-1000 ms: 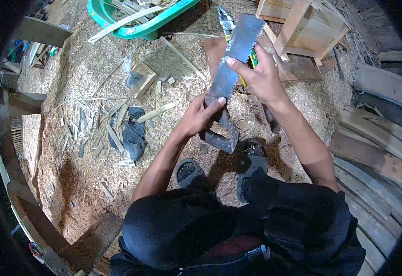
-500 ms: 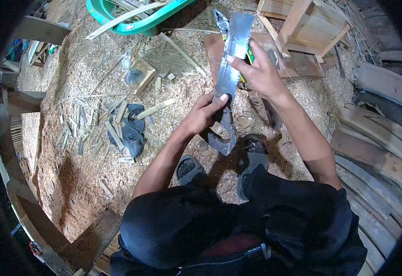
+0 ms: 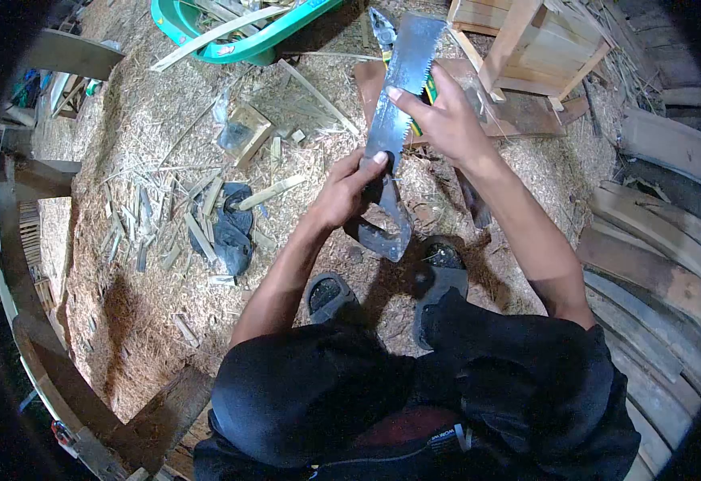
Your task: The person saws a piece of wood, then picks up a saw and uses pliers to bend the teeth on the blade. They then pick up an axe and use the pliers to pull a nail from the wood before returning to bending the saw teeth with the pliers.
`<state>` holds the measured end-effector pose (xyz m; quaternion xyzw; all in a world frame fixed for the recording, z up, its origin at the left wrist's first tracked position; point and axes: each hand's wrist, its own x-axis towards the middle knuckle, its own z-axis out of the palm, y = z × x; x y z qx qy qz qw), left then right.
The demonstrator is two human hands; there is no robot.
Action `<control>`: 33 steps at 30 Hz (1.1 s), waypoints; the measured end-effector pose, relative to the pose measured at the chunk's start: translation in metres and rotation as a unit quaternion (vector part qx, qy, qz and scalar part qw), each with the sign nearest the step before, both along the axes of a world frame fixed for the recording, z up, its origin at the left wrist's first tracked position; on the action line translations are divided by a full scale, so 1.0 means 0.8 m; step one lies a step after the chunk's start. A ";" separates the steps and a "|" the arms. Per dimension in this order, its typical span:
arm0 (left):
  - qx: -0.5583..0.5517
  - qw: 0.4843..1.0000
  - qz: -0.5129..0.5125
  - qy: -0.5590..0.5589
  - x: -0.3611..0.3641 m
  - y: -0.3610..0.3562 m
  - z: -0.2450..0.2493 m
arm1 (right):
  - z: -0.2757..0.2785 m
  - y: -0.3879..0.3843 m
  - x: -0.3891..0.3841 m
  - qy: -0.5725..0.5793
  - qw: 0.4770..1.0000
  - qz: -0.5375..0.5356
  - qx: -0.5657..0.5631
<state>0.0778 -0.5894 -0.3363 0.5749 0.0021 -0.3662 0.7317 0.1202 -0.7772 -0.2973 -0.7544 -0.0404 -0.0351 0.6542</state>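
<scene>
A hand saw is held up off the ground, nearly upright in the view and tilted so that its tip leans away and to the right. Its blade is a long, flat strip of dull grey metal with a squared-off end, and small teeth are seen along the right edge. The handle is dark, worn and looped, with an open grip hole, and it hangs lowest. The saw is gripped at the junction of blade and handle by the left hand. The middle of the blade is pinched from the toothed side by the right hand, with the thumb laid on the flat face.
</scene>
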 end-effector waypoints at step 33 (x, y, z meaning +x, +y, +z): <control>0.017 0.951 0.284 -0.118 0.009 -0.003 0.011 | 0.069 0.039 -0.116 0.189 0.973 0.025 0.134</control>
